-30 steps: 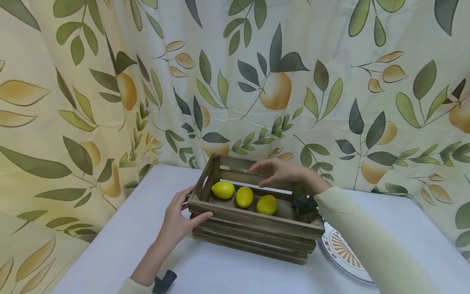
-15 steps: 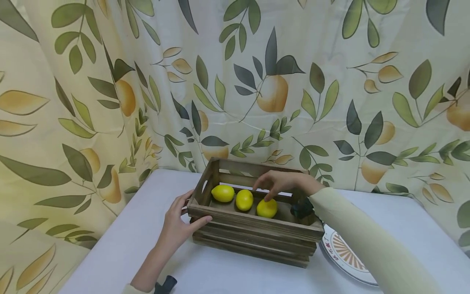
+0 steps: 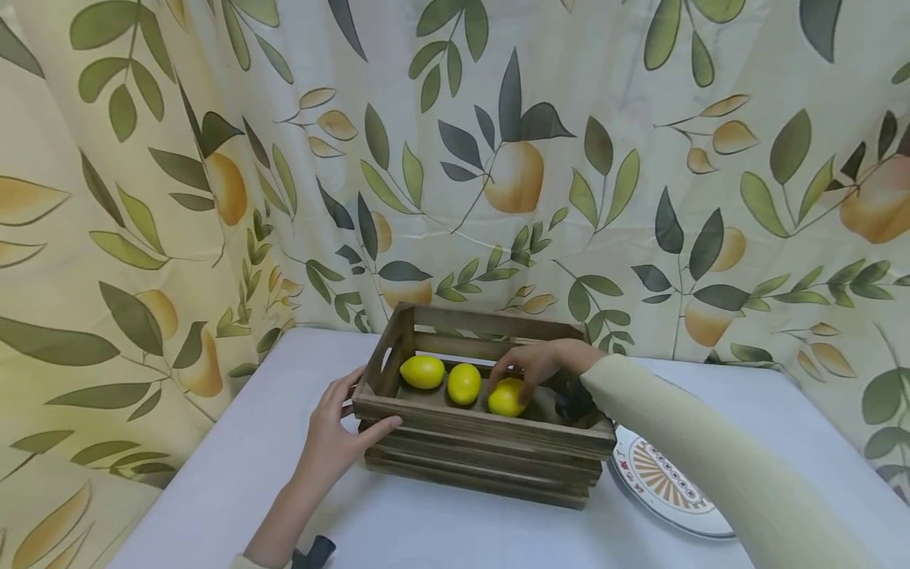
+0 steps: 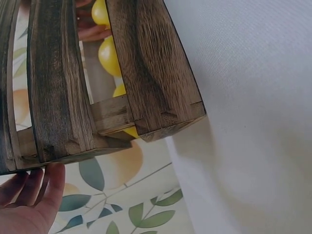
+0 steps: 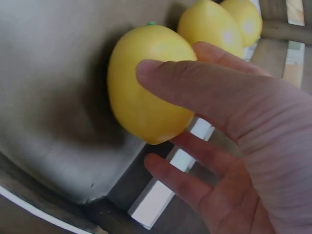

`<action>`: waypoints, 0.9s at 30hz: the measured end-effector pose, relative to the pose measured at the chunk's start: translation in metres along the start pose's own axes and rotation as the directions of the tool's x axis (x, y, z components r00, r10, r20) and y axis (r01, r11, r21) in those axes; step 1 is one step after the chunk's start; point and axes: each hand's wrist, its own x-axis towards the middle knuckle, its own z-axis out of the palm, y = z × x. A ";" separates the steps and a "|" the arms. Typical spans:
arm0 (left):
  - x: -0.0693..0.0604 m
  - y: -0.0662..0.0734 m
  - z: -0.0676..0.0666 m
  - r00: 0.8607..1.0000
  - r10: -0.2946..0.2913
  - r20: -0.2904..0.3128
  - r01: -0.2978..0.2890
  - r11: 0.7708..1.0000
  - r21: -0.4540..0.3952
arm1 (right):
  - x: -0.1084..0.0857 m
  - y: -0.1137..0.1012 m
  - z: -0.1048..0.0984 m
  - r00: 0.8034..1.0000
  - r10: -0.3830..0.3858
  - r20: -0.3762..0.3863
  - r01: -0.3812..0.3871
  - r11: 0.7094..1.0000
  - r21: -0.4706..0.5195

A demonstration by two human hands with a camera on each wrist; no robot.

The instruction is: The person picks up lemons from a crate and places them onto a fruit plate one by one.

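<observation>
A slatted brown wooden crate (image 3: 483, 454) holds three yellow lemons in a row. My left hand (image 3: 334, 442) grips its left end, thumb over the front rim; in the left wrist view that hand (image 4: 34, 202) has fingertips against the crate's edge (image 4: 151, 63). Inside the crate, my right hand (image 3: 546, 362) is around the rightmost lemon (image 3: 506, 399). The right wrist view shows the right hand's thumb lying across this lemon (image 5: 141, 92), with the fingers (image 5: 180, 183) curved on its far side. The middle lemon (image 3: 464, 385) and the left lemon (image 3: 423, 371) lie untouched.
A round patterned plate (image 3: 664, 482) lies on the white tabletop (image 3: 419, 525) right of the crate, partly under my right sleeve (image 3: 682, 427). Behind the table hangs a curtain (image 3: 455, 158) printed with leaves and fruit.
My right hand has come down from above the crate and taken hold of the rightmost lemon. My left hand keeps its grip on the crate, and the head view has shifted slightly.
</observation>
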 end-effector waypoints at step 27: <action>0.000 -0.003 0.002 1.000 0.017 -0.014 -0.017 1.000 0.019 | 0.003 -0.005 0.006 0.960 0.256 0.111 -0.259 0.966 0.013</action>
